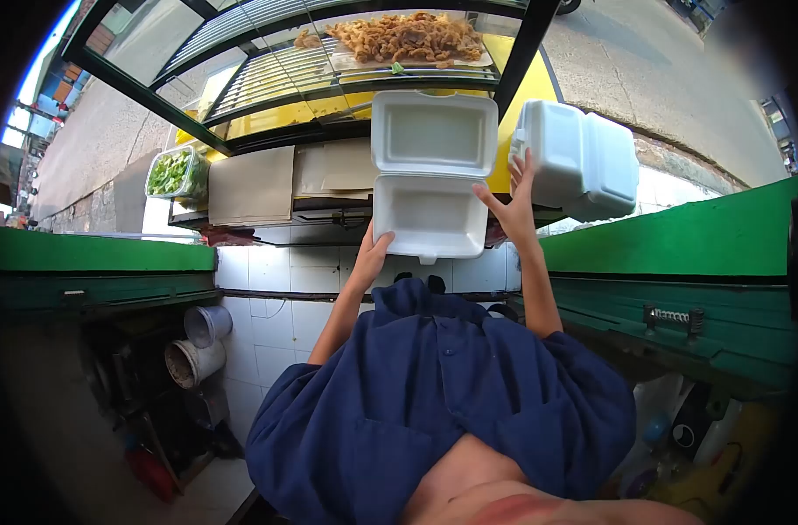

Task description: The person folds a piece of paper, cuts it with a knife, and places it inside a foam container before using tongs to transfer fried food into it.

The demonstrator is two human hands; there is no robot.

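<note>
An empty white foam box [430, 214] lies open in front of me, its lid [434, 134] folded back away from me. My left hand [370, 259] grips the box at its near left corner, thumb over the rim. On the right, my right hand [511, 203] has its fingers spread, between the open box and a stack of closed white foam boxes [574, 157]. Its fingertips are at the left side of the stack; whether they touch it, I cannot tell.
A glass case [355, 87] with fried pieces [408, 38] on a rack stands behind the box. Brown paper sheets [251, 185] and a tub of chopped greens [173, 172] are at left. Green ledges [679, 232] flank both sides. Buckets [194, 360] stand low at left.
</note>
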